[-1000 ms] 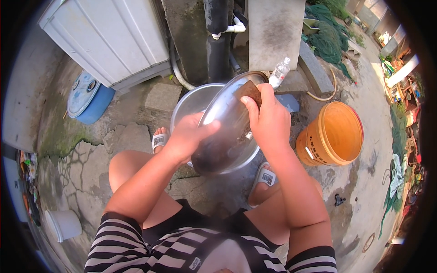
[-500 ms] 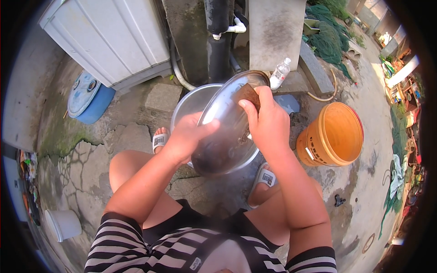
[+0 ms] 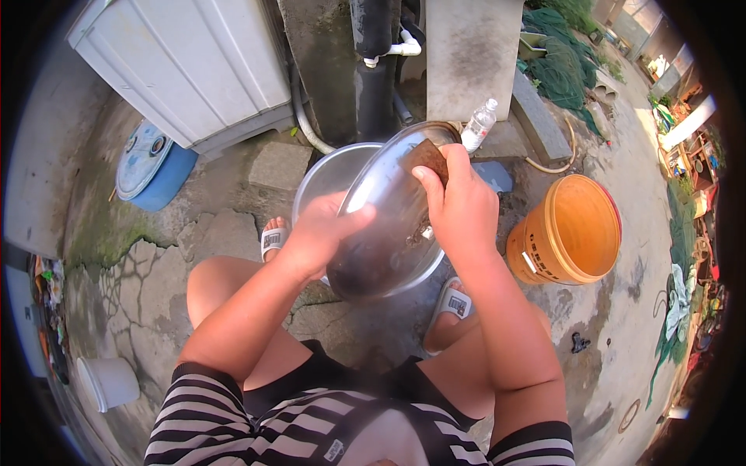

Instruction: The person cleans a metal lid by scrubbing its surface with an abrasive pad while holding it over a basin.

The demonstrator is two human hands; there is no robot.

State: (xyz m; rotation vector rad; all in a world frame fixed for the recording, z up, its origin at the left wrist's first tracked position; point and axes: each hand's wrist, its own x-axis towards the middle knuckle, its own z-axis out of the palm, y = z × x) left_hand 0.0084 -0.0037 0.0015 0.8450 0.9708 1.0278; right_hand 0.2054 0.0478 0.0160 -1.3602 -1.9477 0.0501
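Observation:
A shiny round metal lid (image 3: pixel 371 252) is tilted up in front of me, dark and smeared toward its lower part. My left hand (image 3: pixel 315 233) grips its left edge, with the thumb on the near face and the other fingers out of sight. In my right hand (image 3: pixel 458 198) is a brown scouring pad (image 3: pixel 424 158), pinched by thumb and fingers against the lid's upper right. Behind and below the lid stands a clear round basin (image 3: pixel 312 180), partly covered by it. A small white patch shows on the lid beside my right wrist.
An orange bucket (image 3: pixel 536 233) stands to the right. Beyond the lid are a clear plastic bottle (image 3: pixel 479 128) and a stone block (image 3: pixel 280 166). A blue drum (image 3: pixel 167 179) and a white bucket (image 3: pixel 113 384) are at left. My sandalled feet flank the basin on cracked concrete.
My right hand and the scouring pad have shifted slightly to the right over the lid. My left hand keeps its place on the edge.

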